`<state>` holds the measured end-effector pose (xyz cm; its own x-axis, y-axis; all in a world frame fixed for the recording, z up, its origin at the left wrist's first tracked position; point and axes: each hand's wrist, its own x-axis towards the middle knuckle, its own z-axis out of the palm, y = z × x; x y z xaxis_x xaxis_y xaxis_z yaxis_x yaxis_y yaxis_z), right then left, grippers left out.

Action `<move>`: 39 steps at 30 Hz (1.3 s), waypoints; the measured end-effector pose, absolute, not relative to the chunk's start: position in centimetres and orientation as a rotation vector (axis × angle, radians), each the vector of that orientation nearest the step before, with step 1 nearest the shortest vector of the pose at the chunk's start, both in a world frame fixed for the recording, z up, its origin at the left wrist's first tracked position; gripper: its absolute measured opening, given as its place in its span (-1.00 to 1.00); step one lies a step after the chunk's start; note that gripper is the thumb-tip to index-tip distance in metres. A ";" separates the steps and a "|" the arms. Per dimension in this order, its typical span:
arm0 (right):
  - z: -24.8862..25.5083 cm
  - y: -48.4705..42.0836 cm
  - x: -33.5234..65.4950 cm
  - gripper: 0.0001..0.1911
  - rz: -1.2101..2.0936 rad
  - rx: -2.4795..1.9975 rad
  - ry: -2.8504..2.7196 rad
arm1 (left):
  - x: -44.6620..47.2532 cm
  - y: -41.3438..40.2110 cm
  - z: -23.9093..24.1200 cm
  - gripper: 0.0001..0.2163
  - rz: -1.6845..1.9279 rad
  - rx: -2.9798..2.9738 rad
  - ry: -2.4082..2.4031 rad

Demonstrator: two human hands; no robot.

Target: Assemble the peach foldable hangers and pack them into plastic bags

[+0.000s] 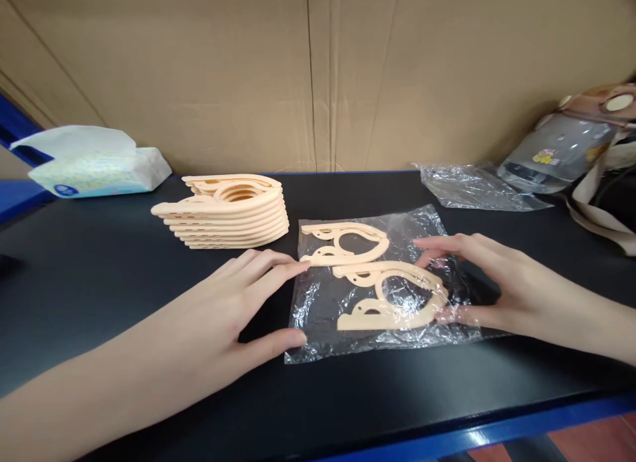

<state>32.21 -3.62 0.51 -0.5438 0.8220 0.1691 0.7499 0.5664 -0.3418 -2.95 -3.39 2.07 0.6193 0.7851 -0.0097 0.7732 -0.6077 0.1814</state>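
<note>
Two cream folding hangers, one farther back [370,255] and one nearer [387,319], lie flat inside a clear plastic bag [318,346] on the black table. Along the bag's left side rests my left hand [253,303], fingertips at the end of the farther hanger and thumb spread apart near the bag's front left corner. My right hand [489,280] is at the bag's right side, its fingers and thumb apart over the film beside the nearer hanger's curved end. Behind my left hand stands a neat stack of similar cream hangers [233,213].
A tissue pack [104,170] lies at the back left. Another clear plastic bag [472,187] is at the back right, beside a transparent bottle [561,150] with a strap [596,203]. Cardboard [223,71] rises behind the table, and a blue edge [477,435] runs along its front.
</note>
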 end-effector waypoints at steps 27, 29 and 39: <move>-0.1 -2.9 29.1 -0.40 0.168 -0.989 -2.546 | -2.1 -3.1 1.4 -0.31 0.261 2.538 1.393; -0.2 -2.8 29.0 -0.40 0.193 -0.990 -2.539 | -2.0 -3.1 1.3 -0.33 0.282 2.526 1.419; -0.5 -2.5 29.6 -0.36 0.511 -1.000 -2.457 | -2.3 -3.1 0.9 -0.33 0.325 2.531 1.393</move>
<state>29.62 -2.47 -0.48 -0.6436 0.7220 0.2541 0.5610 0.6708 -0.4851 -2.26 -3.10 0.88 0.5225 0.8488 0.0811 0.7969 -0.5200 0.3075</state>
